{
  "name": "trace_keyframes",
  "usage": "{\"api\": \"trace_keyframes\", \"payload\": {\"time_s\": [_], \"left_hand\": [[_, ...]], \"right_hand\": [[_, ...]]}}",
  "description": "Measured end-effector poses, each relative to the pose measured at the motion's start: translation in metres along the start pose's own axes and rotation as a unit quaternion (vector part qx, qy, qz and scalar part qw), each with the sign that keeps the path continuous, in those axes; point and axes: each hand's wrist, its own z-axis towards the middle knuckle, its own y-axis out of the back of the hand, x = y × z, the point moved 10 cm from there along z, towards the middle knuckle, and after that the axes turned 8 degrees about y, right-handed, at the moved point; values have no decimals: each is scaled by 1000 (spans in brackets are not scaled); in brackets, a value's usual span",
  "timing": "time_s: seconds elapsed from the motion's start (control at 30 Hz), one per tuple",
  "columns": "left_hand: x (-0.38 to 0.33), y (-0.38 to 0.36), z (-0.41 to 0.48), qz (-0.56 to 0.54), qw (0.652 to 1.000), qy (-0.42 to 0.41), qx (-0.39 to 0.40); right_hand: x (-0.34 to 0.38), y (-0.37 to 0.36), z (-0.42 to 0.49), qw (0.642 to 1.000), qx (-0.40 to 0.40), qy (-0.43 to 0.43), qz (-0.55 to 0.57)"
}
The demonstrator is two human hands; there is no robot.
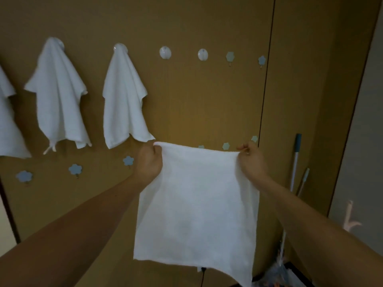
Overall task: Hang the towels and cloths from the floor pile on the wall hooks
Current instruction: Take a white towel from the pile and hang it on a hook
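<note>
Forearms: left forearm (80,222) & right forearm (310,220) are stretched fwd from the bottom corners of view, so the cloth is kept out in front & off the body.
Held towel (196,199): white, held up flat by its top edge facing the wall (186,104), lower part hanging free. It is spread this way prob. so a point for hooking can be picked.
Left hand (149,160): top-left corner is pinched betw. thumb & curled fingers.
Right hand (251,160): top-right corner is pinched likewise. The edge betw. the hands is drawn nearly taut, w/ slight sag.
Hung towels: middle towel (59,96) & near towel (124,100) are each draped from a round hook by one bunched point, so the corners drop evenly. A third, the edge towel (8,125), is cut off at far left.
Free round hooks: first bare hook (165,52) & second bare hook (203,54) are left open just right of the near towel. The first is judged the likely target, as next in the row.
Flower hooks: small blue ones, upper pair (229,56) at right & lower row (75,169). Those seen are bare; some are partly hidden behind the held towel.
Pole (295,162): leaned at right, poss. a mop, too dim to tell.
Floor pile: not in view.
Next move: a lift up & slightly left is called for.
</note>
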Motion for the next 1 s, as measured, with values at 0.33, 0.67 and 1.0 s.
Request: {"api": "trace_keyframes", "payload": {"time_s": [0.33, 0.67, 1.0], "left_hand": [[2, -2, 79, -154, 988, -9, -6], [-17, -52, 152, 3, 977, -75, 201], [-18, -49, 233, -98, 988, -20, 114]], "right_hand": [[37, -70, 70, 992, 94, 75, 40], [100, -119, 144, 986, 21, 165, 21], [119, -173, 209, 956, 119, 148, 225]]}}
